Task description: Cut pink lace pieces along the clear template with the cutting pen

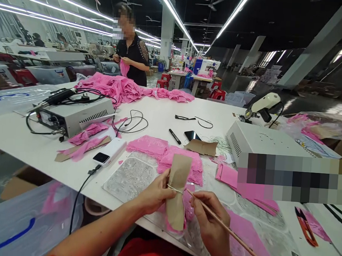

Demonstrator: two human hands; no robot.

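My left hand point(154, 192) grips a bundle of pink fabric faced with a brown cardboard strip point(175, 212), held upright over the table's front edge. A pale string point(175, 188) runs round the strip near its middle. In my right hand point(211, 220) is a thin wooden stick point(239, 242), slanting down to the right, with its tip at the string's right end. I cannot tell whether the tip is hooked under the string. Just behind the bundle lie stacks of pink fabric pieces point(183, 164), partly hidden by the cardboard.
Grey machine boxes stand left point(78, 111) and right point(264, 138). A white power bank point(110, 151), black marker point(174, 136), phone point(192, 135) and orange thread snips point(306, 227) lie around. Behind a pink fabric heap point(112, 87), another person point(131, 59) handles pink fabric.
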